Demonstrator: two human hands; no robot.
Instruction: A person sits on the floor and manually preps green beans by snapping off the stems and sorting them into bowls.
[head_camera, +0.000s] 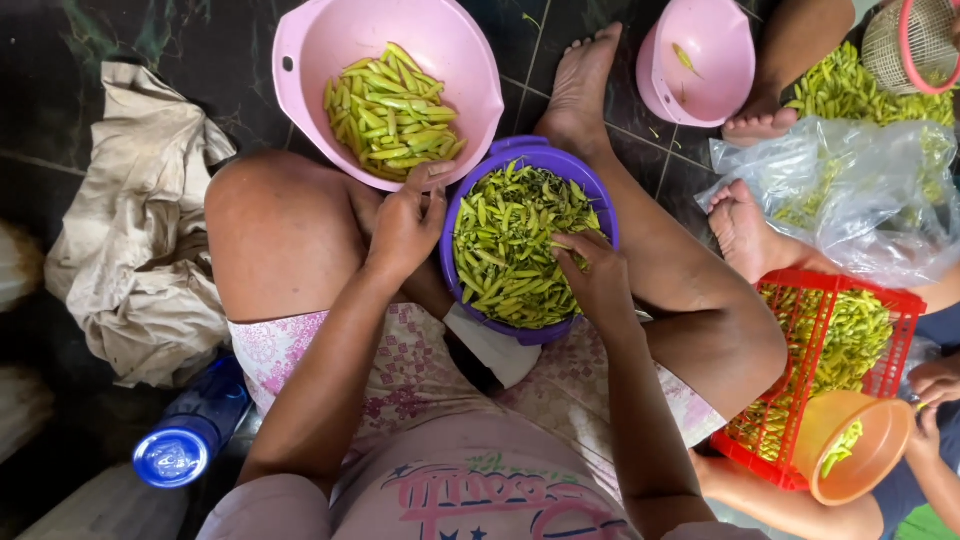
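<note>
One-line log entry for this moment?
left hand: at pink bowl rim | right hand: in purple bowl of green pods

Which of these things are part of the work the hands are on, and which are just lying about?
In use:
left hand at the purple bowl's rim
right hand in the purple bowl of green pods
pink bowl with pods

Lying about:
crumpled cloth
blue bottle
small pink bowl
red basket
orange bowl
plastic bag

Pink bowl (300, 60) crowding purple bowl (455, 215)
</note>
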